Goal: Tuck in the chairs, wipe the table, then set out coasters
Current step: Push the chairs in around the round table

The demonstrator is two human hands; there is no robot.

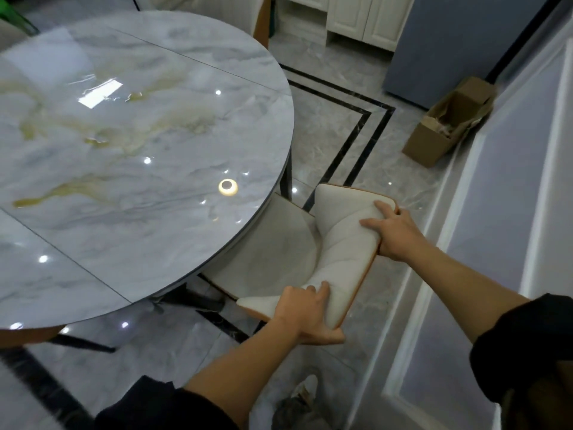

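A cream padded chair [341, 243] with an orange-brown edge stands at the right side of the round grey marble table [139, 150]. Its seat reaches partly under the tabletop. My left hand [305, 315] grips the near end of the chair's curved backrest. My right hand [392, 232] grips the far end of the same backrest. Yellowish streaks and small puddles [93, 141] lie across the glossy tabletop. No coasters or cloth are in view.
A second cream chair [235, 10] stands at the table's far side. An open cardboard box [446, 125] sits on the floor against the pale wall at right. White cabinets [356, 17] stand at the back. Crumpled plastic [297, 405] lies on the tiled floor near my feet.
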